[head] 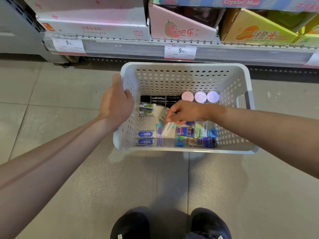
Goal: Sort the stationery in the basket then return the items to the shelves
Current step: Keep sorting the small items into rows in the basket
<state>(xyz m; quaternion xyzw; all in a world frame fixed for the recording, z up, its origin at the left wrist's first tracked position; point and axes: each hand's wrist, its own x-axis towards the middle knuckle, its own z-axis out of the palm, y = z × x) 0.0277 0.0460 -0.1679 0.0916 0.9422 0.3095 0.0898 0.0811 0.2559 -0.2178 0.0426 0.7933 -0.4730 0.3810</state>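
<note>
A white perforated basket [188,80] stands on the floor below the shelf. My left hand [116,100] grips its left rim. My right hand [183,112] reaches inside and pinches a small eraser packet [163,116] over the middle. Inside lie black permanent markers [160,98] at the back, three round pastel lids [200,96], two green-labelled erasers [146,109] at the left, two blue-labelled erasers [145,138] at the front left, a purple strip [159,135] and several blue and coloured small packs [195,135] at the front right.
The shelf edge [120,47] with price tags [180,51] runs just behind the basket. Above it stand pink [181,30], white [96,28] and yellow display boxes [255,31]. Grey floor tiles surround the basket. My two dark shoes [131,225] are at the bottom.
</note>
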